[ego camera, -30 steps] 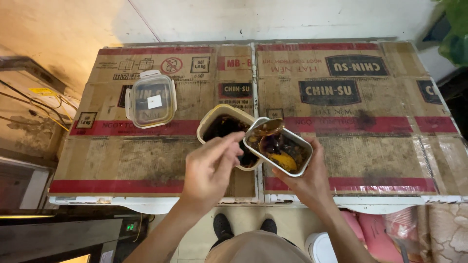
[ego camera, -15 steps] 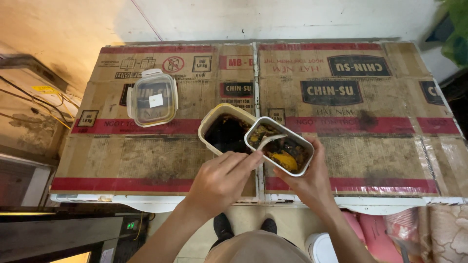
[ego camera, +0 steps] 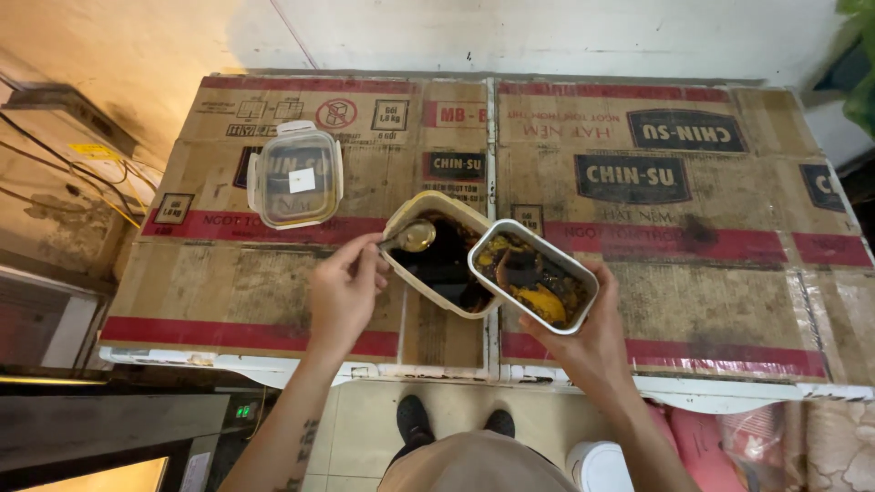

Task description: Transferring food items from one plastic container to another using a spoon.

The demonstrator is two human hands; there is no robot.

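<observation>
Our left hand [ego camera: 342,292] pinches a metal spoon [ego camera: 412,237] over the beige tub [ego camera: 401,214] of dark sauce; our right hand [ego camera: 583,342] grips the clear food container [ego camera: 583,278], tilted against it. Lidded container [ego camera: 296,175] sits apart on cardboard [ego camera: 638,182]

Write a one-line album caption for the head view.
Left hand dips a spoon into a beige container while right hand tilts a clear food tub over it.

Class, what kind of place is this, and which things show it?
Probably a makeshift home food-prep spot: a table covered in flattened cardboard boxes, open food containers, a spoon and a lidded container.
</observation>
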